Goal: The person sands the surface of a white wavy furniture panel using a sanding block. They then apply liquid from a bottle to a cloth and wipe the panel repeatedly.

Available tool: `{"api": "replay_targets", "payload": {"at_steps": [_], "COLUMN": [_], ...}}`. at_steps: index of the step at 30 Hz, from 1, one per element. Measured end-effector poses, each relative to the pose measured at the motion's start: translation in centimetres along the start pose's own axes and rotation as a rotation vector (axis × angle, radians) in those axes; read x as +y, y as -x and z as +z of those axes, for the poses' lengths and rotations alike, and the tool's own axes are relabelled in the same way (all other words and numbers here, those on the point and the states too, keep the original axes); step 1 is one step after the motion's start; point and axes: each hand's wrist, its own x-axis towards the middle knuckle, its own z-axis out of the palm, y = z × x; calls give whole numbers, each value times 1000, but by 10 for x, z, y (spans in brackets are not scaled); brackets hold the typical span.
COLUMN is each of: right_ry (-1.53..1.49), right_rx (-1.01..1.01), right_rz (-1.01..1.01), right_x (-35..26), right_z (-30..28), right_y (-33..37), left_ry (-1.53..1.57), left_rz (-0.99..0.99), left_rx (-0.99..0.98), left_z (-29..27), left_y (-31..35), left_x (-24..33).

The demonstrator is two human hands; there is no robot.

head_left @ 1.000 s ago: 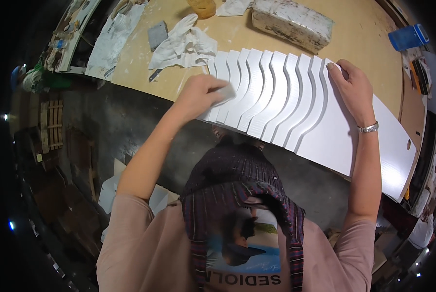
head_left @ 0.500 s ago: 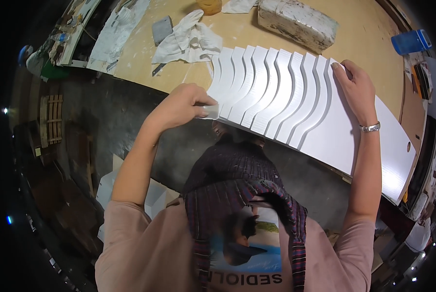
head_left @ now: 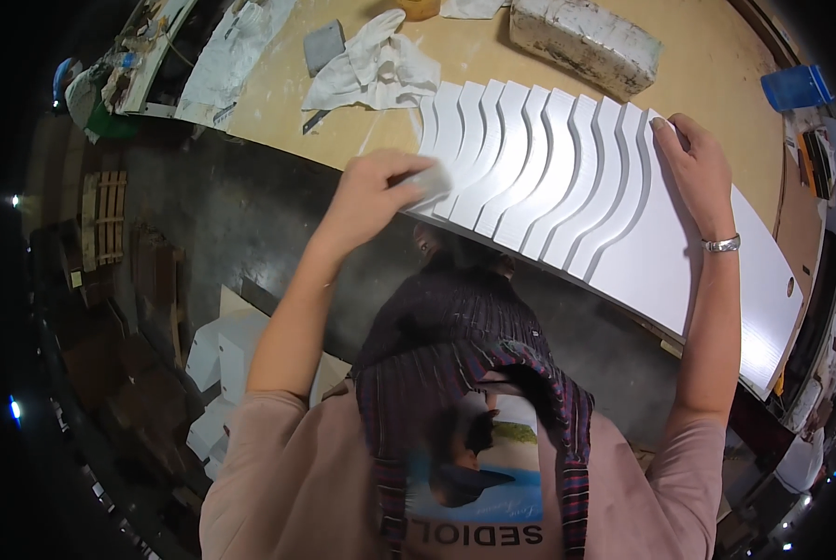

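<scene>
Left fingers (head_left: 410,163) grip pad (head_left: 435,185); right fingers (head_left: 687,124) — on panel (head_left: 651,243)

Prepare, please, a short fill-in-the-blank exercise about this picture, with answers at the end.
The left hand holds a small grey block near the ___ end of the fanned white boards.
The right hand touches the boards, and the metal wristband below it is coloured ___.
The colour of the plastic container at the upper right is ___.
A white cloth lies to the ___ of a second grey block.

Missing words: left; silver; blue; right.
</scene>
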Motion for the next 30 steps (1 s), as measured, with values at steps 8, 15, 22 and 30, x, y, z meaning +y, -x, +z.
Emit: {"api": "replay_targets", "payload": {"at_steps": [8,15,22,30], "right_ry": [7,-4,-33,-9], "right_rx": [9,-10,36,15], "right_rz": [-21,12,2,-8], "right_x": [3,-1,-3,2], "right_z": [2,-1,2,1], "right_y": [0,0,2,0], "left_ry": [-12,-3,-82,-124], "left_rz": [20,26,168,107], "left_rx": [-17,68,213,-25], "left_z": [12,21,15,11], "left_y": [26,26,24,41], "left_x": [3,19,13,7]}}
